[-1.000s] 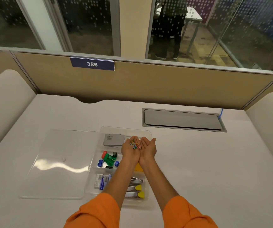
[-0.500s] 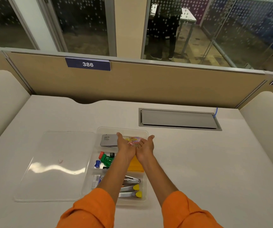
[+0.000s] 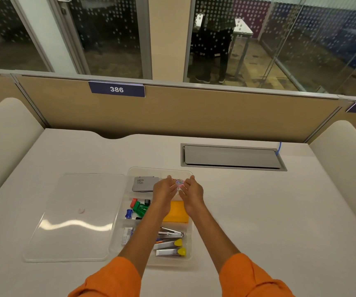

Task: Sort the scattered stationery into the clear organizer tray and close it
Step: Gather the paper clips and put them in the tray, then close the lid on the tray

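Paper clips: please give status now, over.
Left hand and right hand open, apart, over tray's far right compartment. Paper clips dropping between them. Lid off, left of tray. Nothing blocking.

One tray (image 3: 191, 236), one lid (image 3: 72, 217), two yellow-tipped tools (image 3: 170, 247).

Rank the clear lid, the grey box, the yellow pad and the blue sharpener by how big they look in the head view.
1. clear lid
2. yellow pad, partly hidden by the arms
3. grey box, close to the pad, so unsure
4. blue sharpener
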`<state>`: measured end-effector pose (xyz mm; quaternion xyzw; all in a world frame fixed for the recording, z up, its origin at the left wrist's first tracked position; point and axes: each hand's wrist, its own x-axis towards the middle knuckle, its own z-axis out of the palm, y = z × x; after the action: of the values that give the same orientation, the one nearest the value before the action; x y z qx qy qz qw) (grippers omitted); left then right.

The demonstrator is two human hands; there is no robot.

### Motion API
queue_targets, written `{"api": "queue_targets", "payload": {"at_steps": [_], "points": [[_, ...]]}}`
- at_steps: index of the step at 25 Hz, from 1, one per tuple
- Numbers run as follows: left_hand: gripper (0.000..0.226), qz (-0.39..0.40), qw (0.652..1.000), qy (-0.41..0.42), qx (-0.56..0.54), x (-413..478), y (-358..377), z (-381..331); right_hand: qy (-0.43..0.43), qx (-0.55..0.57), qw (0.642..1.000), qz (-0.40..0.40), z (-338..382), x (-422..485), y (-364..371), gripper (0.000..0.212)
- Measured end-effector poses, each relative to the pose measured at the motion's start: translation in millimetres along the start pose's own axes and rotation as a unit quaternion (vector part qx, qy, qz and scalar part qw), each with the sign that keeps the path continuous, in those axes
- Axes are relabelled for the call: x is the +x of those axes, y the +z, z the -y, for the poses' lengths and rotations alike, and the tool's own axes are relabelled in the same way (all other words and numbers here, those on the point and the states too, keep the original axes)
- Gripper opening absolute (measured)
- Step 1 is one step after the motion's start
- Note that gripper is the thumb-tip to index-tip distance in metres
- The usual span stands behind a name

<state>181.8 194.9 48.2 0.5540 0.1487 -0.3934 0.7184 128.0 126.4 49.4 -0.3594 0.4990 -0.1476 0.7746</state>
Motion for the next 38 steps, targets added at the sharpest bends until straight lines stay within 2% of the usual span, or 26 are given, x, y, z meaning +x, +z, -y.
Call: {"api": "queue_targets", "payload": {"at_steps": [2, 4, 6, 8, 11, 14, 16, 20, 23, 25, 30, 32, 35, 36, 37, 38], "points": [[0.013, -0.006, 0.994, 0.073, 0.077, -11, -6, -3, -0.05, -0.071, 0.996, 0.0, -2, -3, -5, 0.027], [0.012, -0.005, 0.97, 0.162, 0.18, -16, -20, -4, -0.14, -0.209, 0.968, 0.022, -9, -6, -11, 0.026], [0.014, -0.023, 0.921, 0.25, 0.298, -15, -44, -4, -0.247, -0.35, 0.902, 0.048, -21, -9, -18, 0.029], [0.017, -0.065, 0.881, 0.309, 0.353, -15, -73, -11, -0.31, -0.437, 0.842, 0.064, -37, -10, -24, 0.032], [0.016, -0.136, 0.851, 0.347, 0.369, -19, -129, -28, -0.344, -0.534, 0.77, 0.06, -63, -11, -32, 0.033], [0.012, -0.224, 0.823, 0.348, 0.389, -14, -198, -46, -0.38, -0.602, 0.702, 0.033, -81, -8, -42, 0.033], [0.012, -0.281, 0.806, 0.321, 0.41, -10, -248, -56, -0.4, -0.618, 0.677, 0.012, -89, -5, -47, 0.031], [0.016, -0.373, 0.745, 0.237, 0.5, -9, -325, -66, -0.428, -0.607, 0.668, -0.036, -102, -3, -57, 0.024], [0.019, -0.399, 0.701, 0.167, 0.566, -10, -359, -67, -0.433, -0.562, 0.702, -0.065, -104, -7, -62, 0.027], [0.022, -0.4, 0.695, 0.138, 0.582, -7, -371, -70, -0.432, -0.543, 0.716, -0.077, -104, -10, -61, 0.034], [0.02, -0.399, 0.72, 0.14, 0.55, 5, -387, -74, -0.415, -0.523, 0.74, -0.08, -102, -11, -61, 0.051], [0.019, -0.395, 0.702, 0.146, 0.574, 8, -396, -73, -0.402, -0.516, 0.752, -0.081, -100, -14, -61, 0.054], [0.022, -0.377, 0.649, 0.154, 0.642, 11, -403, -73, -0.379, -0.505, 0.772, -0.077, -97, -19, -60, 0.052], [0.021, -0.371, 0.642, 0.158, 0.652, 11, -404, -74, -0.373, -0.499, 0.779, -0.073, -96, -20, -61, 0.052], [0.02, -0.366, 0.651, 0.165, 0.644, 9, -403, -75, -0.37, -0.492, 0.785, -0.068, -96, -22, -61, 0.052], [0.019, -0.366, 0.674, 0.171, 0.618, 7, -402, -78, -0.369, -0.484, 0.791, -0.063, -95, -24, -61, 0.052]]}}
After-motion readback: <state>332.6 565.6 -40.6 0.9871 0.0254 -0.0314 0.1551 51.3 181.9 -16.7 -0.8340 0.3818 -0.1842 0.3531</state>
